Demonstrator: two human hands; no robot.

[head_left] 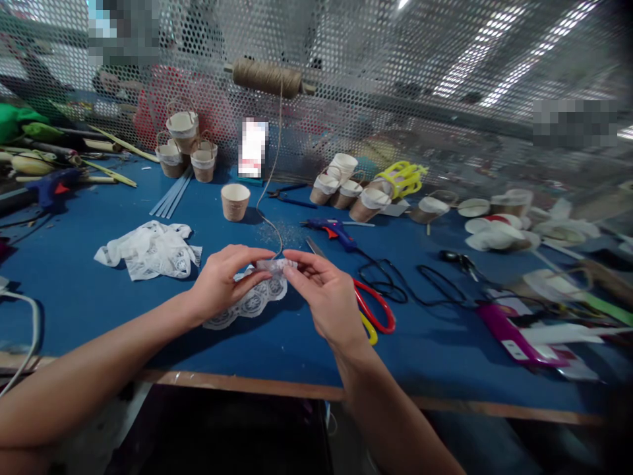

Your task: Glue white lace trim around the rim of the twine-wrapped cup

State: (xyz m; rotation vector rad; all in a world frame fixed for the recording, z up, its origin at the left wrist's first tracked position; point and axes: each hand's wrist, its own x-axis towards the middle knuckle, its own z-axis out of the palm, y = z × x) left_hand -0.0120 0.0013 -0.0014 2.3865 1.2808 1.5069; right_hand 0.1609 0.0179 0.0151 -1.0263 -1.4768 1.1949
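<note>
Between my two hands, a strip of white lace (253, 301) is gripped near its upper end, and its scalloped length trails down to the left. My left hand (223, 282) pinches the lace with thumb and fingers. From the other side my right hand (324, 290) is closed on the same end. Just behind the fingertips runs a thin twine (273, 227), coming down from a spool (266, 77); whether it touches the fingers I cannot tell. Scissors (378, 310) with red and yellow handles lie partly hidden under my right hand. A small brown cup (235, 204) stands upright beyond my hands.
Left of my hands lies a heap of white lace (157, 249). A blue glue gun (333, 231) with a black cable rests behind the scissors. Lace-trimmed cups (182, 142) are stacked at the back left, and more (349, 191) at the back right. Pale glue sticks (171, 196) lie nearby.
</note>
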